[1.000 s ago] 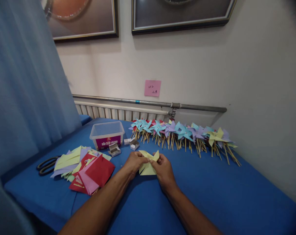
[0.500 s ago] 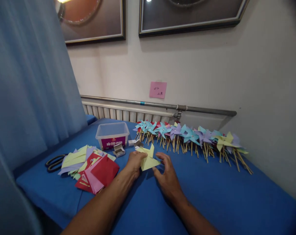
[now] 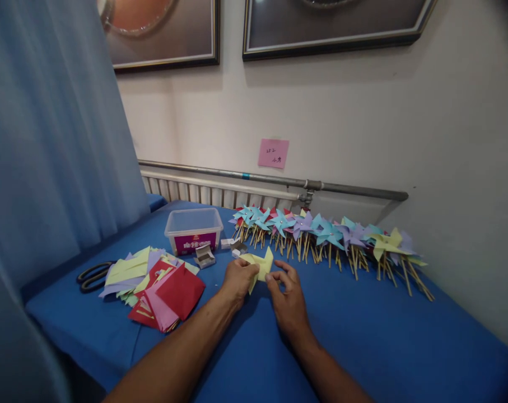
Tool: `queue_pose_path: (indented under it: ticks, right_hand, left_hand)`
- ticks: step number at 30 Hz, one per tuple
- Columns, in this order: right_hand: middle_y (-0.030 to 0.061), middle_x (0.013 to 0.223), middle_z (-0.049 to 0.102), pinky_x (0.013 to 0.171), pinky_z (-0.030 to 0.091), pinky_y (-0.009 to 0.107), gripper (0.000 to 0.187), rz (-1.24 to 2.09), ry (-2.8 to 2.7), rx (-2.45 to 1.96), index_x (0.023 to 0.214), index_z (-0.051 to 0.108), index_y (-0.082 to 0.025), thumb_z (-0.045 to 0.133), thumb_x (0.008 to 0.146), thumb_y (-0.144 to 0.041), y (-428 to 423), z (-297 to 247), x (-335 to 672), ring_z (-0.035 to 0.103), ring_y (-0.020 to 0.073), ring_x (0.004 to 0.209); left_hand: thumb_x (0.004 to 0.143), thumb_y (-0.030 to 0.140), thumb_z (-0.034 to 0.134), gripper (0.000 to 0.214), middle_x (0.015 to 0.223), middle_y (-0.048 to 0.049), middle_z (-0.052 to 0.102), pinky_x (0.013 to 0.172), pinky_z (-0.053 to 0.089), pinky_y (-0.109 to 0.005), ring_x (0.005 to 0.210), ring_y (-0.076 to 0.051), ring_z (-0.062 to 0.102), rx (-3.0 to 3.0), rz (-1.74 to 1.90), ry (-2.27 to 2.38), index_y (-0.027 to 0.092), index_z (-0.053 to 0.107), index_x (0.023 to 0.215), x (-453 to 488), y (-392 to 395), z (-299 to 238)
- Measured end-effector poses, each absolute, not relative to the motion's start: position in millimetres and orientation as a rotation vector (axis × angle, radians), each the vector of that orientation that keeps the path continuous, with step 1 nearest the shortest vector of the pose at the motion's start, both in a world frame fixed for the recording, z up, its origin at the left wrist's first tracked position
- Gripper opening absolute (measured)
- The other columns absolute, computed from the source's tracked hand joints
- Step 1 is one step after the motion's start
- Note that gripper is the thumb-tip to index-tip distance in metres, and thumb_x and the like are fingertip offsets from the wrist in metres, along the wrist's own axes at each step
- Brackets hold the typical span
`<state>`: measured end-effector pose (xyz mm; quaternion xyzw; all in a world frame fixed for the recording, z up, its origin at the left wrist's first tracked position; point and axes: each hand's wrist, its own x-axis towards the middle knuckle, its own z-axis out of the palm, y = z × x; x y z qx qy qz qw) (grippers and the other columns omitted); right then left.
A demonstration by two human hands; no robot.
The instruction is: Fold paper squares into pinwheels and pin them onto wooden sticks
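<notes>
A pale yellow paper pinwheel (image 3: 264, 267), partly folded, is held above the blue-covered table, with one blade standing up. My left hand (image 3: 239, 280) is closed on its left side, thumb on top. At the right edge of the paper, my right hand (image 3: 288, 294) has its thumb and forefinger drawn together on a blade, the other fingers curled; the exact contact is small to see. Just behind the paper lie small open cardboard boxes (image 3: 238, 248). Part of the pinwheel is hidden by my left fingers.
Finished pinwheels on sticks (image 3: 329, 232) lie in a long row at the back right. A clear plastic tub (image 3: 194, 230) stands left of centre, beside another small open box (image 3: 204, 256). Coloured paper sheets (image 3: 180, 294) and black-handled scissors (image 3: 94, 276) lie at left, near a blue curtain (image 3: 56, 140).
My right thumb and forefinger have closed in on the paper's right side. The right blade that lay flat and pointed out is now folded inward, and the paper has turned slightly.
</notes>
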<state>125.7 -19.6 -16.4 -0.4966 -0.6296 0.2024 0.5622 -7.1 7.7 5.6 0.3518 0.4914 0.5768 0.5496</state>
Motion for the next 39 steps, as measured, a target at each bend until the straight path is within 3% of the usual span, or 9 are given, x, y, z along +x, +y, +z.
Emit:
queue_pose_path:
  ticks: [5,13,29,36,39]
  right_hand:
    - [0.0136,0.129,0.068,0.113,0.039,0.047,0.030,0.578,-1.374,-1.254,0.064,0.070,-0.025,0.068,0.081,-0.050,-11.3,-21.7,125.8,0.059,0.0326,0.126]
    - [0.0138,0.126,0.072,0.112,0.041,0.046,0.029,0.621,-1.310,-1.294,0.060,0.070,-0.025,0.067,0.077,-0.048,-6.8,-24.7,126.7,0.063,0.0324,0.121]
    - [0.0129,0.122,0.074,0.109,0.043,0.046,0.024,0.546,-1.368,-1.311,0.059,0.069,-0.026,0.066,0.077,-0.042,-9.4,-15.9,125.2,0.064,0.0324,0.121]
    - [0.0120,0.112,0.077,0.111,0.041,0.047,0.022,0.620,-1.385,-1.274,0.059,0.069,-0.026,0.067,0.075,-0.043,-8.7,-16.1,127.3,0.062,0.0341,0.123]
    - [0.0113,0.114,0.077,0.105,0.045,0.047,0.024,0.723,-1.320,-1.236,0.063,0.068,-0.025,0.070,0.076,-0.045,-9.5,-14.2,128.2,0.066,0.0331,0.114]
  left_hand:
    - [0.062,0.021,0.073,0.016,0.047,0.0037,0.053,0.043,0.030,-0.022,0.041,-0.009,0.043,0.843,1.377,1.257,0.017,0.058,0.057,-2.5,4.5,10.4]
    - [0.063,0.020,0.072,0.014,0.046,0.0037,0.054,0.044,0.032,-0.022,0.041,-0.009,0.043,0.834,1.377,1.278,0.017,0.059,0.058,-0.9,5.0,8.0]
    - [0.062,0.019,0.071,0.012,0.045,0.0035,0.054,0.042,0.030,-0.022,0.040,-0.009,0.044,0.870,1.354,1.280,0.017,0.060,0.057,-0.4,5.3,8.7]
    - [0.061,0.019,0.073,0.015,0.048,0.0029,0.055,0.044,0.032,-0.022,0.042,-0.009,0.045,0.890,1.359,1.244,0.017,0.059,0.057,-2.3,5.1,9.5]
    - [0.060,0.020,0.074,0.019,0.047,0.0032,0.054,0.043,0.031,-0.022,0.042,-0.009,0.045,0.901,1.353,1.255,0.018,0.056,0.055,-4.8,6.1,9.2]
